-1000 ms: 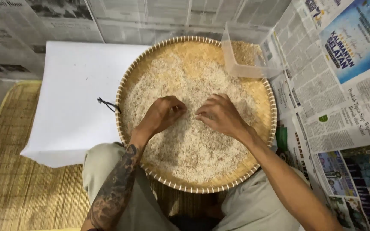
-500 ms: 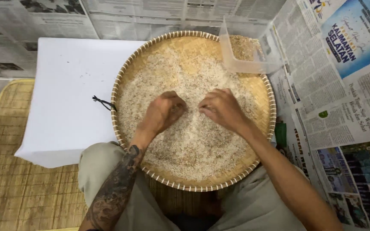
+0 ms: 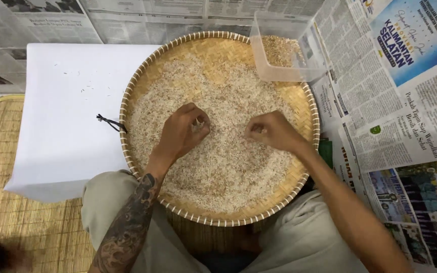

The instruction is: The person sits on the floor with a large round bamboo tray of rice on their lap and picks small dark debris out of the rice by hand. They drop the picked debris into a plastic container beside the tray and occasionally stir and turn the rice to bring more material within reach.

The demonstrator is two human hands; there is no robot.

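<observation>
A round woven bamboo tray point(image 3: 213, 40) rests on my lap, covered with a layer of pale rice grains point(image 3: 218, 167). My left hand point(image 3: 183, 129) lies on the rice near the tray's middle, its fingers curled and pinching at grains. My right hand point(image 3: 271, 130) is just to the right of it, fingers bunched into the rice in the same way. The two hands are a short gap apart. Whether either pinch holds grains is hidden by the fingers.
A clear plastic tub point(image 3: 284, 50) with some grain sits on the tray's far right rim. A white sheet point(image 3: 61, 116) lies to the left, with a black cord point(image 3: 108, 121) at the tray's edge. Newspapers point(image 3: 395, 101) cover the floor; a woven mat point(image 3: 6, 227) is at lower left.
Both hands stay on the rice in the middle of the tray, with small finger movements. The view has drifted slightly.
</observation>
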